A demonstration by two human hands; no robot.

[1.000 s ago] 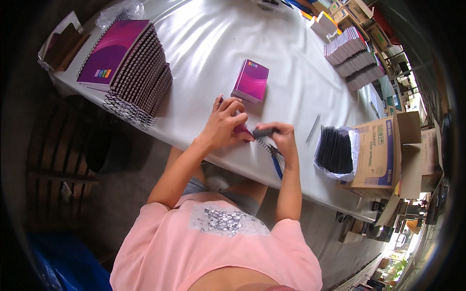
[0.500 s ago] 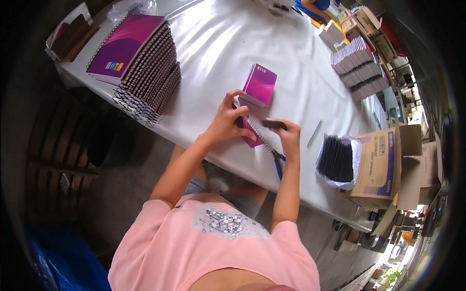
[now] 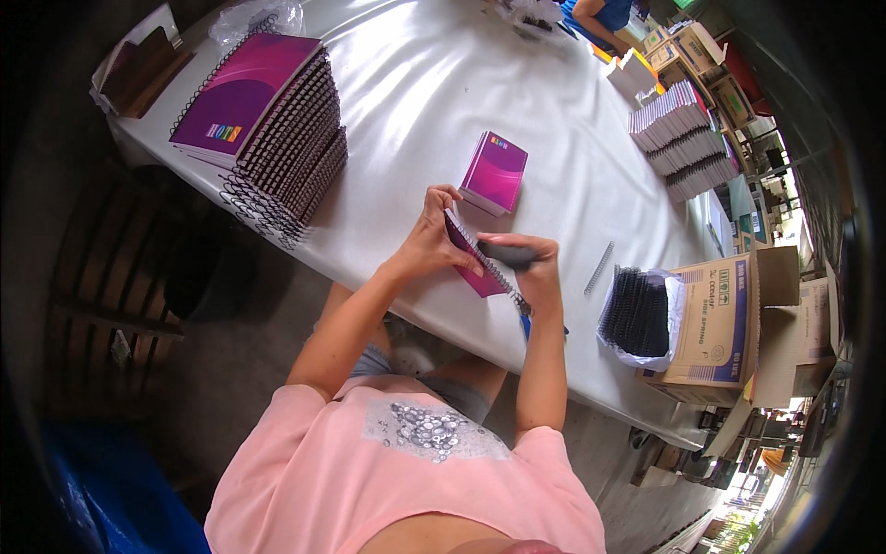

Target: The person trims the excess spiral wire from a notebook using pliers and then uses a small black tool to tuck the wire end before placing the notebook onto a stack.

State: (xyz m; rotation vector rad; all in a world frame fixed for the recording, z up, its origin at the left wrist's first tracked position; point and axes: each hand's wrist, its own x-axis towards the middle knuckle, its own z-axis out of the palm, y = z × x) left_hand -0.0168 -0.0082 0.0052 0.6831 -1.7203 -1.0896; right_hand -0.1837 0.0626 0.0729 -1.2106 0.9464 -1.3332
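Note:
My left hand (image 3: 432,242) grips a small purple notebook (image 3: 472,258), tilted on edge just above the white table (image 3: 434,102). A black spiral binding runs along the notebook's right edge. My right hand (image 3: 535,263) is closed around a dark-handled tool (image 3: 508,254) held against that spiral, with a blue part showing below the hand. A second small purple notebook (image 3: 496,173) lies flat on the table just beyond my hands.
A tall stack of large purple spiral notebooks (image 3: 268,120) stands at the left. A loose spiral coil (image 3: 599,268), a bag of black coils (image 3: 637,314) and a cardboard box (image 3: 720,323) sit to the right. Stacks of pads (image 3: 688,138) lie farther back. Another person (image 3: 600,14) is at the far end.
The notebook has been tipped up from flat onto its edge in my left hand. My right hand has shifted along the spiral with the tool.

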